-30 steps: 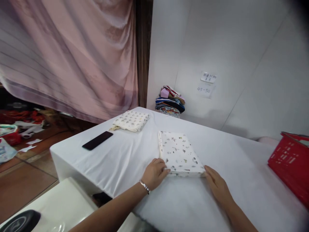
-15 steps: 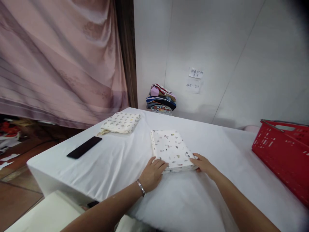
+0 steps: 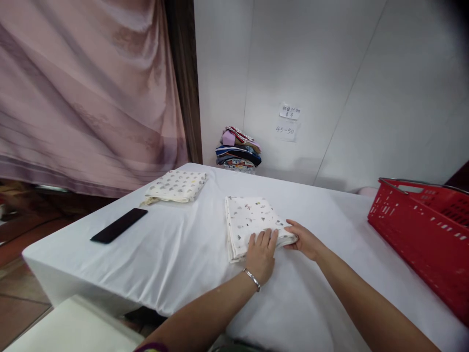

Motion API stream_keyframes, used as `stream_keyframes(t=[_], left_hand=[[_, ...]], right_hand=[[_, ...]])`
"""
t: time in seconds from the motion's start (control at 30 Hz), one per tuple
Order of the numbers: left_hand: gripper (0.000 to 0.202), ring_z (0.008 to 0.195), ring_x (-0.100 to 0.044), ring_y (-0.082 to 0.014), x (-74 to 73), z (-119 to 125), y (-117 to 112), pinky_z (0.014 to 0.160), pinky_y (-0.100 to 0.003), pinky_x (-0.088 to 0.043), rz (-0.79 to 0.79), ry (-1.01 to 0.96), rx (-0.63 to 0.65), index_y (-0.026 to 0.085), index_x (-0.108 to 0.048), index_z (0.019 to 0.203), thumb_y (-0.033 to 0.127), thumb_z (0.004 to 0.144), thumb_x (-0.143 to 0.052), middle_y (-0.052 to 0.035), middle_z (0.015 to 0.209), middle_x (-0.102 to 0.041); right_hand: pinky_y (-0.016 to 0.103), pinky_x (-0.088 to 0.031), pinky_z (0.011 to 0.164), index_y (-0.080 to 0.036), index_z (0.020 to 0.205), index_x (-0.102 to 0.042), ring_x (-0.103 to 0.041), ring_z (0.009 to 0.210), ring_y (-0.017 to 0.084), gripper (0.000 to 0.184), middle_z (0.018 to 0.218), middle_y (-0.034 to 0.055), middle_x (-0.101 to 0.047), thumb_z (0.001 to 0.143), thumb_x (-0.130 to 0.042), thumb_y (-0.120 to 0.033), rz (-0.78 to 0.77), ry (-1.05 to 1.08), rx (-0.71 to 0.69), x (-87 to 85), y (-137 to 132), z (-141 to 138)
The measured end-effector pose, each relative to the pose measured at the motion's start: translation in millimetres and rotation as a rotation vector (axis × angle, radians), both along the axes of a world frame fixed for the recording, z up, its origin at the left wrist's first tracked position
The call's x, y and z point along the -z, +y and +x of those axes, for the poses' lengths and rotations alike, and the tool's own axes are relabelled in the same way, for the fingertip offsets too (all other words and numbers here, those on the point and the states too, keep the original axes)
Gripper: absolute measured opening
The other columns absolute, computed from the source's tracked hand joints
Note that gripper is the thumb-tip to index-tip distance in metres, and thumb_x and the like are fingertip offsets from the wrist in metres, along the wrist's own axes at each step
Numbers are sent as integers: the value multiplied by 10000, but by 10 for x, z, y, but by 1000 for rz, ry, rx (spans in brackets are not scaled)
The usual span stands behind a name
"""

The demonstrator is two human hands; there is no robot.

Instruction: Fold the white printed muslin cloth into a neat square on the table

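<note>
A folded white cloth point(image 3: 249, 217) with small grey printed motifs lies on the white-covered table point(image 3: 176, 264). My left hand point(image 3: 261, 254) rests on its near edge, fingers stretched out over the top. At the near right corner, my right hand point(image 3: 302, 239) pinches the cloth's layers between thumb and fingers; that corner looks slightly raised. My left palm covers part of the near edge.
Farther left lies another folded patterned cloth point(image 3: 178, 186) with a cord at its corner. A black phone-like slab point(image 3: 119, 225) is nearer. A red plastic basket point(image 3: 421, 239) stands at right. Folded fabrics point(image 3: 238, 149) are piled by the wall beyond the table.
My left hand has slid right from the cloth's near left corner to the middle of its near edge. My right hand keeps its corner, now lifted a little. The view has shifted slightly right.
</note>
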State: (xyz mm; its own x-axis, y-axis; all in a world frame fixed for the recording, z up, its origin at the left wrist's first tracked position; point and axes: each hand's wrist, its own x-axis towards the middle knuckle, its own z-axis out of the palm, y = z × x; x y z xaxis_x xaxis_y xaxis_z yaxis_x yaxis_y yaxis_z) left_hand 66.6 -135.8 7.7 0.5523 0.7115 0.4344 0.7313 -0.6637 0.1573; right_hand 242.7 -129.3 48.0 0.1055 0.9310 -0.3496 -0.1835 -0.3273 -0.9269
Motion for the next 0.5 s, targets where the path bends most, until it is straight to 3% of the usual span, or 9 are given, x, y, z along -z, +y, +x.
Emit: stream_keyframes(t=[0.17,0.27,0.4,0.5], left_hand=[[695,1028,-501,-211,40,-52,54,864,-389,-418,65,-44,-25,187,-213,1398,69,751,-436,-90,1186,-534],[680,975,-530,-197,-50,-197,49,818,-345,-447,73,-54,-14,183,-206,1395,58,760,-413,-81,1095,-571],[669,979,-546,-205,-387,-429,68,807,-335,-466,52,-49,33,184,-200,1392,82,765,-411,-90,1108,-577],[675,1012,-554,-213,-784,-576,127,800,-329,-471,7,-55,41,201,-207,1393,122,763,-436,-95,1162,-567]], right_hand=[[339,-550,647,-239,1284,-380,-611,841,192,608,1005,60,-629,744,-644,-323,86,23,15,-87,-151,-129],[342,-543,669,-256,1257,-422,-602,882,198,562,1048,59,-619,750,-645,-351,114,59,10,-167,-261,-238],[347,-520,680,-287,1271,-421,-607,790,181,505,989,41,-622,813,-542,-462,251,153,-61,-185,-412,-300],[339,-499,657,-274,1302,-398,-600,767,186,536,922,40,-617,819,-506,-480,370,14,40,4,-458,-223]])
